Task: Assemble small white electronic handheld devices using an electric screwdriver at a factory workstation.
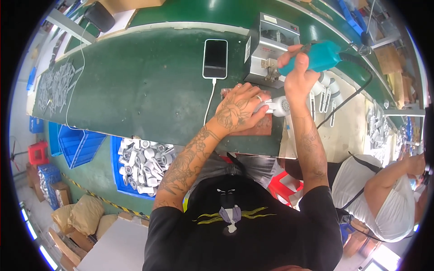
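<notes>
My right hand [298, 74] is wrapped round a teal electric screwdriver [324, 55], held level above the bench. Its tip end is at the front of a grey metal screw feeder [276, 43]; whether the bit touches it I cannot tell. My left hand [242, 108] is closed over a white plastic housing [282, 105] with a round grille at one end, pressing it to a reddish-brown board [255, 128]. The fingers hide most of the housing's handle.
A phone [215, 58] with a white cable lies beyond my left hand. Several white housings [326, 92] lie right, under the screwdriver's black cord [357, 92]. Grey strips [56, 88] are heaped far left. A blue bin [118, 169] holds more housings. A co-worker [379, 198] sits at right.
</notes>
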### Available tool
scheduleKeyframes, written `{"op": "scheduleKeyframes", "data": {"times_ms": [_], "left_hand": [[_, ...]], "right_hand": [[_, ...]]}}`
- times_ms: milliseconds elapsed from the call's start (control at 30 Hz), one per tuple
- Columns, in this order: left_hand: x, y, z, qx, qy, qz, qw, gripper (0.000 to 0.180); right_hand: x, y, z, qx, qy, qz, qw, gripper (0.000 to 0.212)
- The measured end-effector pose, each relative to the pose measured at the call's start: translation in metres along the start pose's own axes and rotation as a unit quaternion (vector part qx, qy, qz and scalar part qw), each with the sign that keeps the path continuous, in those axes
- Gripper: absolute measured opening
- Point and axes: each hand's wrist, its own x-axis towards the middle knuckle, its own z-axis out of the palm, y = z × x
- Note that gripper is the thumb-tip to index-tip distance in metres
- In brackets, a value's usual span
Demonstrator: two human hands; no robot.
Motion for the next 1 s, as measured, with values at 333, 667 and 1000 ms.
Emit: {"op": "scheduleKeyframes", "data": {"times_ms": [333,667,1000], "left_hand": [[-0.001,-0.002,0.003,0.003,0.023,0.01,1.0,0.03],[0.002,-0.002,0.003,0.022,-0.005,0.007,1.0,0.034],[0.003,0.003,-0.001,-0.012,-0.066,-0.025,0.997,0.036]], "right_hand": [[-0.006,-0.01,0.003,0.061,-0.003,0.063,0.996,0.031],[-0.053,-0.044,-0.027,0.096,-0.021,0.131,0.986,0.052],[-0.069,-0.033,-0.031,0.055,-0.002,0.163,0.985,0.067]]}}
